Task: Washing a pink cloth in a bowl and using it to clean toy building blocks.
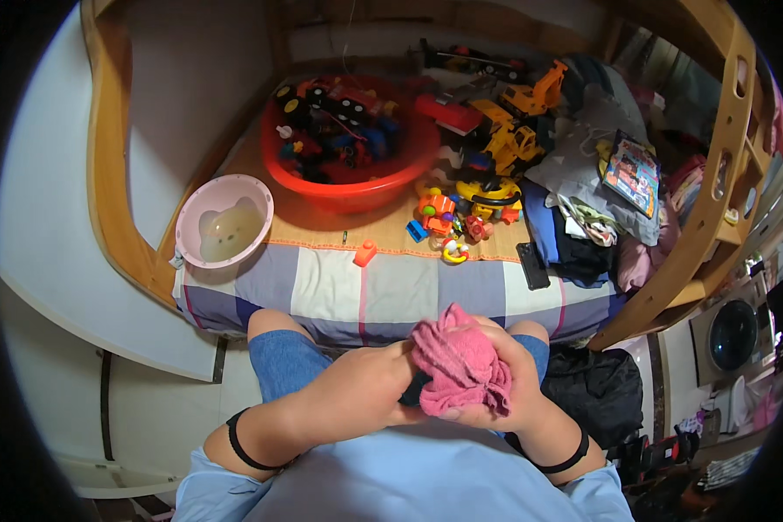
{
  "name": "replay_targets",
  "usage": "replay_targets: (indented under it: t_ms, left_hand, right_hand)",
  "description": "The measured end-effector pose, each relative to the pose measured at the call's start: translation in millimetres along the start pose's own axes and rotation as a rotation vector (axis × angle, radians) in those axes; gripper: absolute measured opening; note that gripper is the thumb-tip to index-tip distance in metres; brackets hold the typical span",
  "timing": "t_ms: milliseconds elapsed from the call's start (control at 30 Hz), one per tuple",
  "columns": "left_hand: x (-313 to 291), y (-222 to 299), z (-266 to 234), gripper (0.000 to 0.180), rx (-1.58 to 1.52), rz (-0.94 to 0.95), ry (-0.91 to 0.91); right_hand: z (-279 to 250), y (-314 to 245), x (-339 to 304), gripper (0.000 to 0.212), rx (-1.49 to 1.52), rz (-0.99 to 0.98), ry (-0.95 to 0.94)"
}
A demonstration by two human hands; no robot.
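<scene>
In front of my lap, my two hands are brought together around a crumpled pink cloth [463,361]. My right hand [515,370] grips the cloth from the right, its thumb along the lower edge. On the other side, my left hand [378,376] is closed, its fingers mostly hidden behind the cloth. A dark thing [414,388] shows between the left palm and the cloth; most of it is covered, so its kind cannot be made out. On the bed ahead lies a small orange toy piece [365,253].
A pink basin [184,228] holding cloudy water stands on the bed's left. Behind it is a red tub [322,187] of toys. Several toys, including a yellow toy excavator [531,94], lie right of the tub. A black phone [532,265] lies near piled clothes [574,213].
</scene>
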State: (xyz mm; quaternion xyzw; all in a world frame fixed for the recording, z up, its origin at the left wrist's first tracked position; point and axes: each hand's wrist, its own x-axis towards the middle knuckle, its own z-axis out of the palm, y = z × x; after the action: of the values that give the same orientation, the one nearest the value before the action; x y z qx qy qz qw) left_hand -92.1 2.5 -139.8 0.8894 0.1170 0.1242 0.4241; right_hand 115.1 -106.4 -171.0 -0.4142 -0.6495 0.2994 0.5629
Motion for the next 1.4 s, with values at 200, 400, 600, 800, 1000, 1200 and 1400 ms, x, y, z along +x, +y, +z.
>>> replay_targets:
  t_ms: [200,400,600,800,1000,1200,1400]
  left_hand:
    - [-1,3,-8,0.047,0.297,-0.007,-0.060]
    - [-7,6,-6,0.046,0.318,0.046,0.138]
    - [-3,3,-16,0.045,0.466,0.236,0.382]
    - [-4,1,-7,0.053,0.774,0.375,0.537]
    - [-7,0,-8,0.059,0.007,0.128,0.602]
    - [-8,-13,8,0.068,-0.057,0.177,0.204]
    - [-13,-26,28,0.058,0.184,0.266,0.331]
  right_hand:
    - [2,-16,9,0.044,-0.138,-0.026,0.042]
    - [7,-27,-5,0.048,0.296,0.409,0.286]
    - [-1,-8,-3,0.061,0.507,0.299,0.175]
    - [-4,-17,1,0.068,0.596,0.563,0.148]
    - [-4,-17,-11,0.068,0.488,0.382,0.252]
    - [3,-16,-12,0.054,0.500,0.345,0.371]
    - [3,-21,8,0.038,0.576,0.455,0.451]
